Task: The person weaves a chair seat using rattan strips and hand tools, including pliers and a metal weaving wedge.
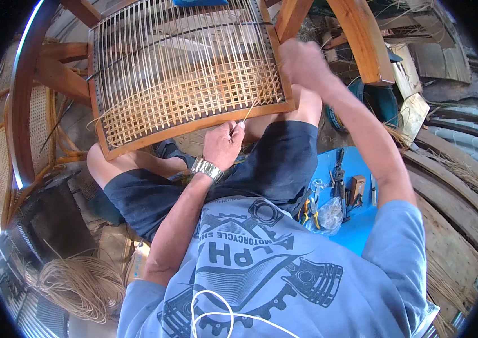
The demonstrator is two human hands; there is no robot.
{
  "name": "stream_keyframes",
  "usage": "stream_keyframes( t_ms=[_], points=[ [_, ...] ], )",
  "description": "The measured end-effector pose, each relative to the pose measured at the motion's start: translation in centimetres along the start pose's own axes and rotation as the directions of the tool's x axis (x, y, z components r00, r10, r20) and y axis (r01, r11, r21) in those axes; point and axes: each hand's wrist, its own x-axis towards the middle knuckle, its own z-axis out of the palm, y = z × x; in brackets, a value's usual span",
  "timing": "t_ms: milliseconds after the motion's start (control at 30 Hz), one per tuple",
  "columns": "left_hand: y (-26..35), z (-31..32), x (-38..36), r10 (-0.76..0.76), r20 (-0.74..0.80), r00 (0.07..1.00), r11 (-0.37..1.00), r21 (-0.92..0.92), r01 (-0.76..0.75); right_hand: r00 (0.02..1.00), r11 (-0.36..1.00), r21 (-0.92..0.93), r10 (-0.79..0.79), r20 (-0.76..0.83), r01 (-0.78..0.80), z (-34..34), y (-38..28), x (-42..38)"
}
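Note:
A wooden chair frame (194,130) rests across my knees, with woven cane mesh (194,93) over its near part and parallel cane strands (154,34) over its far part. Just below the frame's near edge, my left hand (222,145) pinches a thin cane strand (247,112) that runs up to the weave. My right hand (306,65) is raised beside the frame's right edge, blurred by motion; whether it holds anything is not visible. A dark rod (137,50) lies crosswise through the strands. Something blue (199,2) sits at the far edge.
Tools, including pliers (310,214), lie in a blue tray (357,231) at my right. A coil of cane (81,287) is on the floor at lower left. Curved chair legs (363,39) rise at both sides. A teal bucket (363,101) stands beyond my right knee.

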Motion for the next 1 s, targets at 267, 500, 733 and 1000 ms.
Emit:
stream_keyframes(
  t_ms=[267, 500, 733, 1000],
  points=[
    [-0.3, -0.1, 0.1, -0.041, 0.058, 0.997, 0.999, -0.008, 0.041, 0.883, 0.939, 0.037, 0.334, -0.329, -0.341, 11.0, 18.4, -7.6],
    [1.1, -1.1, -0.3, 0.001, 0.01, 1.0, 1.0, -0.025, -0.001, 0.999, 0.695, 0.718, -0.035, -0.036, 0.05, -2.1, -2.9, -6.4],
    [4.0, -3.0, -0.8, -0.035, -0.026, 0.999, 0.992, -0.119, 0.032, 0.774, 0.525, 0.799, -0.621, 0.124, 0.293, -1.9, -6.4, -2.0],
    [2.3, -1.9, -2.9, -0.394, 0.528, 0.752, 0.698, -0.359, 0.619, 0.914, 0.613, 0.758, -0.402, 0.058, 0.221, -3.2, -2.8, -1.0]
  ],
)
